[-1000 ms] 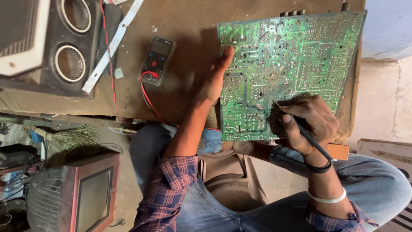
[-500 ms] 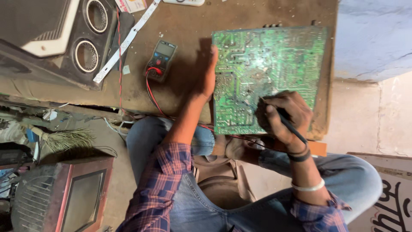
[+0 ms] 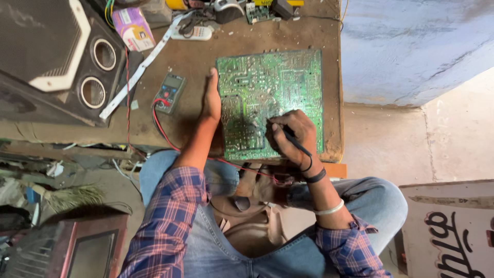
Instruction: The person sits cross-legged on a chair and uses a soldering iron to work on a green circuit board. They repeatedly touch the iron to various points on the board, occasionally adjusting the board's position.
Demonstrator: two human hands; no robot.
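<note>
Probe on the board, left hand steadying

Since the earlier frames the view has pulled back and up, so more of the desk's far edge shows, while both hands stay where they were on the green circuit board [image 3: 270,100]. That board lies flat at the desk's [image 3: 195,56] near right corner, reaching almost to the right edge. Left hand [image 3: 211,100] rests along the board's left edge, fingers stretched out flat and gripping nothing. Right hand [image 3: 290,135] sits on the board's near part, fingers closed around a black probe [image 3: 294,141] whose tip touches the board. A multimeter [image 3: 170,92] lies just left of the left hand, its red lead [image 3: 164,131] running over the near edge. Black speaker cabinet [image 3: 56,56] fills the left end. Small clutter lies along the far edge; I cannot tell each piece apart.
</note>
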